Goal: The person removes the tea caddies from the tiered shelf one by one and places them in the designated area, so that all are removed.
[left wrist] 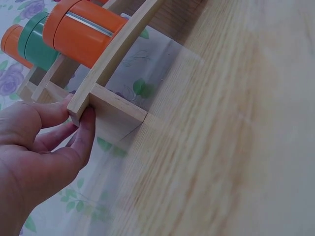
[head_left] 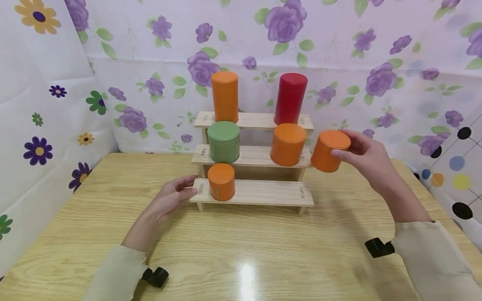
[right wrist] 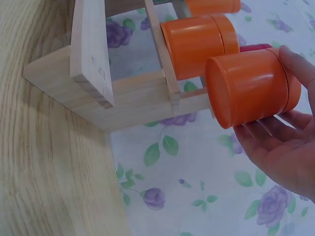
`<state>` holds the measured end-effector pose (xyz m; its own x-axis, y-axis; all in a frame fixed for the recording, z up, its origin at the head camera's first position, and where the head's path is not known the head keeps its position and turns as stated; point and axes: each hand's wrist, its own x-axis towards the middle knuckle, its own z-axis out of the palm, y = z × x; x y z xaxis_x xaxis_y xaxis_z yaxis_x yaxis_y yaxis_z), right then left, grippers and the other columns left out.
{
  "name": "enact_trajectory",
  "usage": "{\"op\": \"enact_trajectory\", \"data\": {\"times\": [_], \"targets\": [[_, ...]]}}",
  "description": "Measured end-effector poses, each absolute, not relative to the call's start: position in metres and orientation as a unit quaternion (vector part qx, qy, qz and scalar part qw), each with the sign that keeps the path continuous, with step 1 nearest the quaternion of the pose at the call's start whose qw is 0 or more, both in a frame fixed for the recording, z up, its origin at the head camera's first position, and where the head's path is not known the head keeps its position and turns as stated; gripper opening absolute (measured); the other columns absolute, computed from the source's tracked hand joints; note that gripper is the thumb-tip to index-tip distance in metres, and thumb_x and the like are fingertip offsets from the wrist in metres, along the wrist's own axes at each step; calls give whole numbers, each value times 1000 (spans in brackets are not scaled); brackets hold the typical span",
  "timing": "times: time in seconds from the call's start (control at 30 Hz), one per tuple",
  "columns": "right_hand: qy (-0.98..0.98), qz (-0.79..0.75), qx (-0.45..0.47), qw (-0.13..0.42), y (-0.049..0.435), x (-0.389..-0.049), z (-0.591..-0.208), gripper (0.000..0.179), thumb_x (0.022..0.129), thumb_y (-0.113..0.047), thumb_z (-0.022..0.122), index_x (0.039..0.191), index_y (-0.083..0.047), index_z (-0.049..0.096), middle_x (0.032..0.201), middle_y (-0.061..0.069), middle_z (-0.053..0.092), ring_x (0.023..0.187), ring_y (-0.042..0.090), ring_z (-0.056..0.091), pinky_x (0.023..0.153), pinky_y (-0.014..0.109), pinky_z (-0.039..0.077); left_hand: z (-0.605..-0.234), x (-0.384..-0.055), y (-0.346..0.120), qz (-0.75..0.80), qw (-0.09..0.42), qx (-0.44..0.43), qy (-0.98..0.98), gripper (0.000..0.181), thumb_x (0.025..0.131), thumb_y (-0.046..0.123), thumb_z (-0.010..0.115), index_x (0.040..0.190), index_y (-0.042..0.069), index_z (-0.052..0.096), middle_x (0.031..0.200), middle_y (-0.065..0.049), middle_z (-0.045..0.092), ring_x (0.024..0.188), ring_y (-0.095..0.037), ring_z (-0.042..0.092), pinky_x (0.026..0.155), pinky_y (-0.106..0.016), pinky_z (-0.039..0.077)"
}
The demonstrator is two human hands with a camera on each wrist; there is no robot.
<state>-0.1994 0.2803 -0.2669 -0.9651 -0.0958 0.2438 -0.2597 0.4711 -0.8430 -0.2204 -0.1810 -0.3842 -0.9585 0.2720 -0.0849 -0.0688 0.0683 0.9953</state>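
Note:
My right hand (head_left: 370, 161) grips an orange canister (head_left: 326, 154) between thumb and fingers, in the air just right of the wooden tiered rack (head_left: 263, 193). In the right wrist view the held canister (right wrist: 251, 88) lies in front of the rack's side, its flat base toward the rack. With thumb and fingers my left hand (head_left: 175, 194) pinches the left end of the rack's lowest shelf. A small orange canister (head_left: 221, 184) stands on that shelf near its left end. On the middle shelf stand a green canister (head_left: 224, 144) at left and another orange canister (head_left: 288, 146) at right.
On the top shelf are a tall orange canister (head_left: 225, 98) at left and a tall red canister (head_left: 290, 100) at right. The rack stands on a wood-grain table (head_left: 211, 251), with a floral cloth (head_left: 150, 113) hanging behind it. Small black devices are strapped at both wrists.

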Motion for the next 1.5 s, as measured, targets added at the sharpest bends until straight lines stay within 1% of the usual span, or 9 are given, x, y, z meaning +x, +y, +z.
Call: {"op": "enact_trajectory", "data": {"times": [0.17, 0.43, 0.6, 0.7, 0.77, 1.0, 1.23, 1.37, 1.5], "targets": [[-846, 515, 94, 99, 282, -208, -266, 62, 93, -24, 67, 147, -9, 40, 130, 2, 53, 110, 9, 54, 87, 13, 45, -384, -219, -183, 681, 132, 75, 717, 57, 97, 0, 53, 146, -11, 27, 141, -27, 33, 113, -16, 44, 93, -18, 44], [-845, 523, 43, 104, 286, -221, -266, 72, 92, -37, 66, 150, -11, 33, 137, 6, 46, 115, 14, 48, 75, 18, 43, -384, -221, -179, 682, 132, 79, 715, 56, 97, 0, 52, 146, -11, 27, 143, -28, 33, 115, -18, 45, 94, -18, 43], [-841, 532, 22, 98, 290, -233, -271, 79, 91, -38, 66, 152, -7, 27, 142, 11, 41, 119, 16, 46, 86, 19, 44, -385, -223, -177, 686, 131, 77, 712, 55, 97, -1, 53, 145, -12, 28, 141, -27, 35, 114, -17, 45, 93, -18, 44], [-841, 534, 17, 89, 293, -242, -276, 81, 91, -37, 66, 153, -6, 24, 144, 14, 40, 121, 18, 45, 99, 27, 42, -385, -223, -177, 686, 129, 73, 712, 55, 97, -1, 52, 145, -11, 28, 140, -26, 35, 116, -19, 43, 92, -18, 44], [-840, 535, 14, 85, 294, -247, -281, 82, 91, -38, 67, 152, -5, 24, 143, 14, 40, 121, 19, 45, 102, 31, 41, -385, -222, -178, 686, 131, 73, 712, 56, 97, 0, 53, 146, -11, 28, 141, -26, 34, 117, -21, 42, 92, -18, 43], [-831, 549, 11, 91, 295, -256, -295, 79, 90, -35, 68, 151, -4, 28, 141, 14, 41, 119, 20, 46, 101, 30, 41, -383, -222, -178, 688, 133, 73, 710, 56, 97, 0, 53, 146, -10, 28, 142, -27, 34, 115, -18, 45, 93, -18, 44], [-817, 569, -22, 91, 286, -265, -313, 81, 89, -34, 70, 151, -5, 26, 142, 16, 40, 127, 26, 40, 106, 39, 37, -383, -222, -180, 687, 130, 72, 711, 56, 97, 0, 53, 146, -10, 28, 138, -25, 36, 110, -14, 45, 92, -18, 44], [-808, 578, -43, 102, 280, -269, -326, 78, 89, -31, 71, 149, -4, 30, 137, 15, 43, 125, 26, 42, 105, 38, 38, -385, -221, -181, 691, 130, 70, 707, 56, 97, -1, 53, 146, -11, 27, 141, -26, 34, 111, -14, 45, 93, -18, 44], [-803, 584, -59, 100, 277, -272, -335, 78, 89, -29, 71, 149, -2, 30, 139, 17, 41, 127, 28, 40, 106, 38, 38, -385, -221, -182, 694, 131, 68, 705, 56, 97, 0, 52, 146, -11, 27, 143, -27, 33, 111, -13, 46, 93, -18, 44]]}}
